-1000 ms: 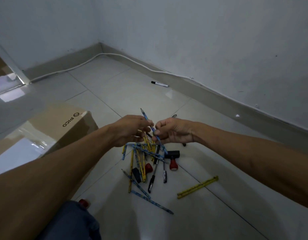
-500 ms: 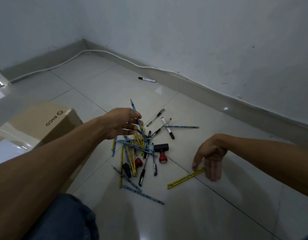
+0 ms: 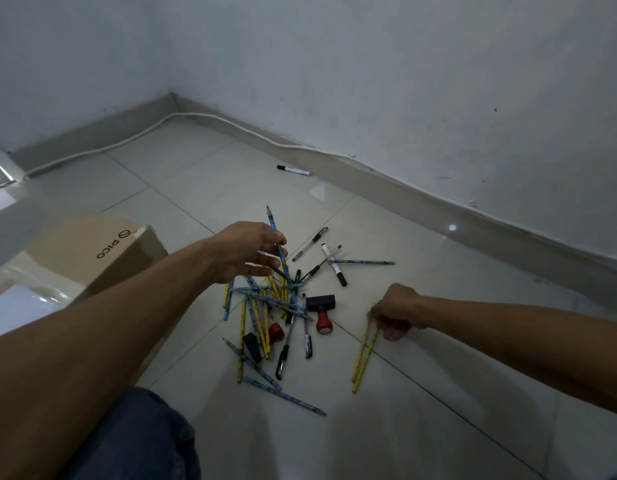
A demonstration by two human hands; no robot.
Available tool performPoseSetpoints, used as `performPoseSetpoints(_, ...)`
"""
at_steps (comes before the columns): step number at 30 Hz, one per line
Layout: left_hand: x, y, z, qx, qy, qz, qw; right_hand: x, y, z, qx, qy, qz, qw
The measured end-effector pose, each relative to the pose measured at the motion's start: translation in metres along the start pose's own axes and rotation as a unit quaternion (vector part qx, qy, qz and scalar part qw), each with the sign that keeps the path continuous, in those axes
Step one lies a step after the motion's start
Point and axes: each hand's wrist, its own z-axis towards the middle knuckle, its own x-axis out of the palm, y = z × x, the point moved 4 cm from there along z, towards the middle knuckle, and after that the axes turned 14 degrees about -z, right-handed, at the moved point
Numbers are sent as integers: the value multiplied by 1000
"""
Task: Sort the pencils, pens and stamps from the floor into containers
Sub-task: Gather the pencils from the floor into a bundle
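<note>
Here we see a knee [image 3: 137,441] in denim nearest us. Our right grip [image 3: 391,311] is down on the floor [image 3: 438,427], fingers curled round the far ends of two yellow pencils [image 3: 363,356] that trail back toward us. To its left lies the pile [image 3: 269,317] of pencils and pens, with a red stamp [image 3: 322,311] on the pile's near-right edge. Above the pile's far side our left grip [image 3: 251,252] holds a blue pencil [image 3: 275,233], point tilted away, fingers loosely bent. Left of that grip sits a box [image 3: 102,251]. Beyond both grips a marker [image 3: 293,170] lies near the wall [image 3: 404,81].
</note>
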Motion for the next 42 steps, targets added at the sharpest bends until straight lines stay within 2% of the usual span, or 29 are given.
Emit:
performPoseSetpoints(3,-3,-1,-2,3,-8,2,1000,-9,11,-6,-61,-22,-90,994)
performPoseSetpoints(6,-4,-2,-3,6,-12,10,1000,-8,15,-11,-71,-29,-152,985)
performPoseSetpoints(12,-3,-2,-1,12,-8,15,1000,8,22,-9,-52,-54,-81,994)
performPoseSetpoints(17,-5,0,2,13,-10,26,1000,15,36,-1,-63,-75,-79,992)
performPoseSetpoints(25,-16,7,7,5,-21,33,999,36,74,11,-174,-96,-163,966)
performPoseSetpoints(36,-20,12,15,6,-16,37,999,35,86,14,-117,-152,-280,941)
performPoseSetpoints(42,-20,11,14,8,-12,46,999,30,82,18,-83,-158,-259,949)
